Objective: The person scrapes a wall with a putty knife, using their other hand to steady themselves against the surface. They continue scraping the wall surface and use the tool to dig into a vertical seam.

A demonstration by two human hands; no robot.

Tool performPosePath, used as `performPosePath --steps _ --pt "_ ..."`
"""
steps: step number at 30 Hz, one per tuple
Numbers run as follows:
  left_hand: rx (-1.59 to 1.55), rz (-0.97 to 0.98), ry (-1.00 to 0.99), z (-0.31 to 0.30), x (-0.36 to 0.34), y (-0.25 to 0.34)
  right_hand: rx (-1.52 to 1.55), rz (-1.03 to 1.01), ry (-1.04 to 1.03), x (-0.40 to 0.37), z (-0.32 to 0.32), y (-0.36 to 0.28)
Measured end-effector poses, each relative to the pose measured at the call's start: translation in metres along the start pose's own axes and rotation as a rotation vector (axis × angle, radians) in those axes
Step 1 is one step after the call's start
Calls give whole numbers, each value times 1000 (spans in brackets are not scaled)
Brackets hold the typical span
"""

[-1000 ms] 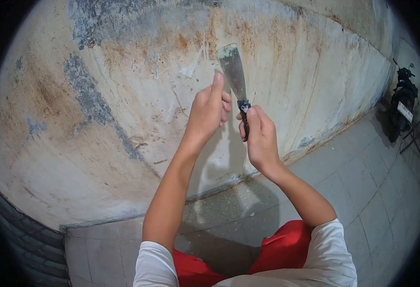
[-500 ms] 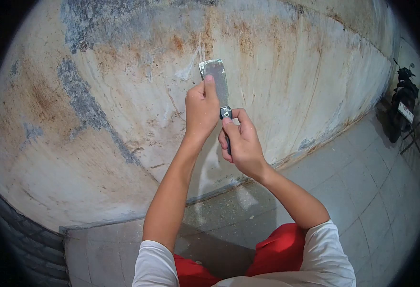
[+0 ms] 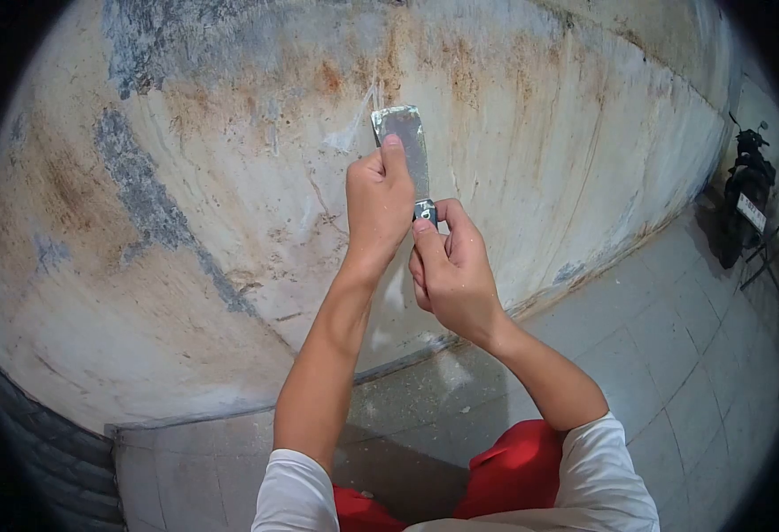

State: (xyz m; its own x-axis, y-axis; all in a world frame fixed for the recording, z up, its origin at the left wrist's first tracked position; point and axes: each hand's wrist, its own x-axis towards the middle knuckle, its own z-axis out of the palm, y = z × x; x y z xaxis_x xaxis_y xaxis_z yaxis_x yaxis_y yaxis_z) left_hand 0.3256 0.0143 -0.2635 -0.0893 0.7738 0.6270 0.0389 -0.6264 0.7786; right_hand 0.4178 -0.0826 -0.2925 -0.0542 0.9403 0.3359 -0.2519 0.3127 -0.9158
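Note:
A paint scraper (image 3: 413, 158) with a wide grey metal blade and a dark handle is in both my hands, in front of the stained wall (image 3: 514, 177). My left hand (image 3: 379, 199) is closed around the blade, its thumb lying on the blade's face; the other fingers are behind and hidden. Around the handle, just below the blade, my right hand (image 3: 456, 266) is closed, with its thumb pressed on the front. Whitish bits cling to the blade's top edge, which is at or close to the wall beside a pale scraped patch (image 3: 345, 133).
The wall has peeling grey patches (image 3: 141, 177) and rusty streaks. Grey floor tiles (image 3: 620, 355) run along its foot. A parked motorbike (image 3: 747, 195) stands at the far right. Dark steps or slats (image 3: 44, 452) are at the lower left.
The scraper and both hands have shifted very slightly in the view, which has itself moved a little. Both hands keep the same hold.

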Motion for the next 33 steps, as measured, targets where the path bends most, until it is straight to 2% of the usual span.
performPosePath --steps 6,10,12,14,16,18,20,22,23,24,26,28,30,33 --pt "-11 20 19 3 19 14 -99 -147 37 16 5 -4" --pt "-25 -10 18 2 24 31 -13 -68 1 12 12 -30" --pt "-27 -21 15 0 23 34 128 8 7 10 15 -33" --pt "-29 -28 6 -4 19 41 104 -13 30 6 14 -33" --pt "100 -164 -77 -16 6 55 83 -40 51 5 10 -22" --pt "159 -91 -124 -28 -2 38 -220 -378 206 9 -4 3" --pt "216 -25 -167 -35 -12 30 -215 -363 264 8 -13 10" --pt "52 -100 -229 -34 -20 37 -345 -461 268 6 -20 16" --pt "50 -101 -233 -32 -20 37 -324 -349 226 5 -22 17" --pt "56 -115 -229 -29 -19 37 -327 -345 229 2 -23 17" --pt "60 -128 -224 -23 -14 30 -220 -137 121 -2 -18 12" --pt "142 -10 -130 -16 -8 13 -242 -166 88 -3 -14 11" --pt "124 -11 -111 -12 -6 12 14 -53 6 -7 -8 -1" --pt "106 41 -47 -6 -8 7 -24 -79 -2 -2 -8 7"
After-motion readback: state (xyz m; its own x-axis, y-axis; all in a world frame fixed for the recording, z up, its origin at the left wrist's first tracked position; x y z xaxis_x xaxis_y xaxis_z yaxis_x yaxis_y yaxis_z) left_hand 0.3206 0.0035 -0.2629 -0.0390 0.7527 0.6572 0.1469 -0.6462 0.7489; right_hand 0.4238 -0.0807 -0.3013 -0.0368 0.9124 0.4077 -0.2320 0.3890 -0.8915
